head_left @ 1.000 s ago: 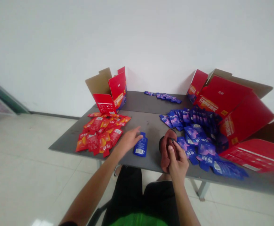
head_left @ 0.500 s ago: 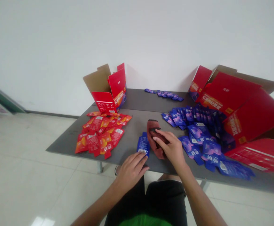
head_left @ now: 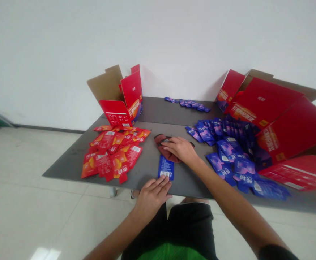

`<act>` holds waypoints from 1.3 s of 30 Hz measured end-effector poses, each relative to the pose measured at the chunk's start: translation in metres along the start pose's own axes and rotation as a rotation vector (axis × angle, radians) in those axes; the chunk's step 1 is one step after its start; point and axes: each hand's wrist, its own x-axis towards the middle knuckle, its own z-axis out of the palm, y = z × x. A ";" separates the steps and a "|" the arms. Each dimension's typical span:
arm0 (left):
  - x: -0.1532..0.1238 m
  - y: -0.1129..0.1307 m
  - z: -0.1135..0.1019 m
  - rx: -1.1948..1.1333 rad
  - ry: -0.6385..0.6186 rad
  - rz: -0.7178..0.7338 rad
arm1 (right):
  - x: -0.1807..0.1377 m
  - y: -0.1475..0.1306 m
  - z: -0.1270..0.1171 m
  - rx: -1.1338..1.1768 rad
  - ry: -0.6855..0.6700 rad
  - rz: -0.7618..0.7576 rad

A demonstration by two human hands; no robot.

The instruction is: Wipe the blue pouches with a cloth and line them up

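My right hand (head_left: 180,148) reaches across the grey table (head_left: 65,162) and presses a dark red cloth (head_left: 162,148) flat near the table's middle, fingers curled over it. A single blue pouch (head_left: 166,168) lies just in front of the cloth. My left hand (head_left: 152,193) rests at the table's near edge with fingers stretched out, the fingertips touching the pouch's lower end. A heap of red pouches (head_left: 111,151) lies left of the cloth, and a heap of blue pouches (head_left: 228,148) lies to the right.
An open red carton (head_left: 121,97) stands at the back left. Large opened red cartons (head_left: 277,119) crowd the right side. A short row of blue pouches (head_left: 187,103) lies at the far edge by the white wall. Pale floor tiles lie to the left.
My right hand has carried the cloth from the near edge up to the table's middle. My left hand drew back from beside the blue pouch to its lower end.
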 end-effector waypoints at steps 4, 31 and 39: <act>-0.001 0.003 0.001 -0.031 0.019 -0.039 | -0.032 -0.030 -0.006 0.135 0.017 -0.148; 0.003 0.002 0.000 -0.118 0.048 -0.088 | -0.015 -0.019 -0.007 0.085 0.088 0.023; 0.002 0.003 0.001 -0.095 0.035 -0.072 | -0.014 -0.018 0.027 0.098 -0.027 0.048</act>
